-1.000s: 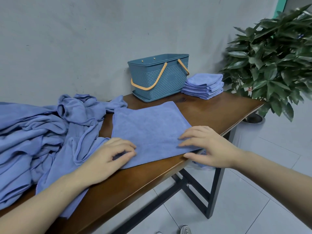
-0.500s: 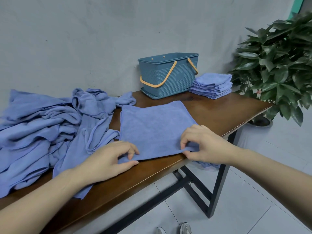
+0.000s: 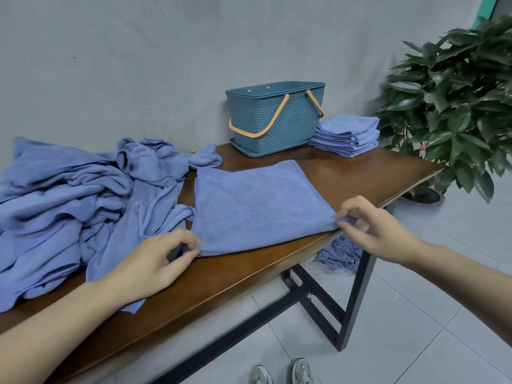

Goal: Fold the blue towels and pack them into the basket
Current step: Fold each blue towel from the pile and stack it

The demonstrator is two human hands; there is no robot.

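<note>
A blue towel (image 3: pixel 257 203) lies flat on the wooden table (image 3: pixel 346 176), its near edge along the table's front. My left hand (image 3: pixel 155 261) pinches the towel's near left corner between thumb and fingers. My right hand (image 3: pixel 376 228) pinches the near right corner at the table's edge. A teal basket (image 3: pixel 277 120) with orange handles stands at the back by the wall. Right of it sits a stack of folded blue towels (image 3: pixel 347 135). A heap of unfolded blue towels (image 3: pixel 69 206) covers the table's left part.
A potted plant (image 3: pixel 454 106) stands on the floor past the table's right end. Another blue cloth (image 3: pixel 338 253) hangs below the table's front edge near the black metal leg (image 3: pixel 357 295). A grey wall runs behind the table. My shoes (image 3: pixel 282 374) show on the tiled floor.
Both hands went from resting flat on the towel's near edge to pinching its two near corners, which are now slightly lifted. The view shifted a little to the left.
</note>
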